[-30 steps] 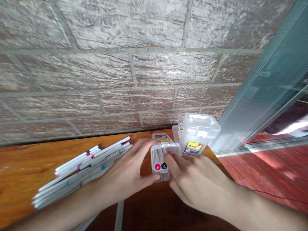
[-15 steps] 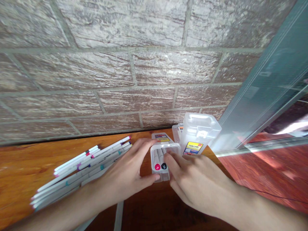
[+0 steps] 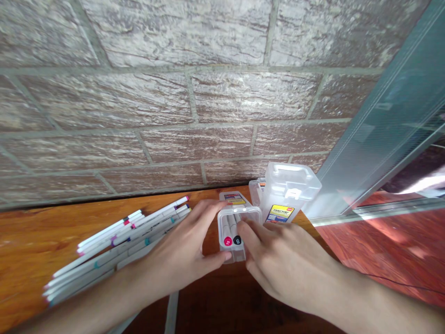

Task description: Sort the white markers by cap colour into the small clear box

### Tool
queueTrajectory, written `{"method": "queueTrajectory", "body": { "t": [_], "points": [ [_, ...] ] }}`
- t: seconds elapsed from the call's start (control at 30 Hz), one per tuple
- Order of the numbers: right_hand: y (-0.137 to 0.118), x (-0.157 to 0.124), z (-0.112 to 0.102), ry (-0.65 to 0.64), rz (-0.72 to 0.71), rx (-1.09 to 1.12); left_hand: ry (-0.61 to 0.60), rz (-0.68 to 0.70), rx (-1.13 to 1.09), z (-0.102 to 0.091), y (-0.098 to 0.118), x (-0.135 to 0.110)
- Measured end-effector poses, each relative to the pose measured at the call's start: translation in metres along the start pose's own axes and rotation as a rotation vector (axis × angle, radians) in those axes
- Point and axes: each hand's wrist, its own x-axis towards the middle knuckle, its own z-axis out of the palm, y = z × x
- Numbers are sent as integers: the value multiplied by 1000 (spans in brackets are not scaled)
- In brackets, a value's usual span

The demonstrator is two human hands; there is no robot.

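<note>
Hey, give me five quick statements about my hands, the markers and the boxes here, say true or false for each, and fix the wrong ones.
1. The open box holds a marker with a red end and one with a black end. True.
2. The loose markers stand upright. False: they lie on the wooden table.
3. The left hand touches the open box. True.
4. The right hand rests on the loose markers. False: its fingers are at the open box.
5. The tall box bears a yellow label. True.
</note>
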Motion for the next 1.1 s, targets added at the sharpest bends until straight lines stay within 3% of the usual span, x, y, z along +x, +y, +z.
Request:
{"method": "queueTrajectory", "body": {
  "t": [0.73,1.1],
  "points": [
    [0,1,-1,-30,31,14,-25,-14,9,0,0,0],
    [-5,-7,-2,-10,19,-101,-33,-23,3,-1,1,-1]
  ]
}}
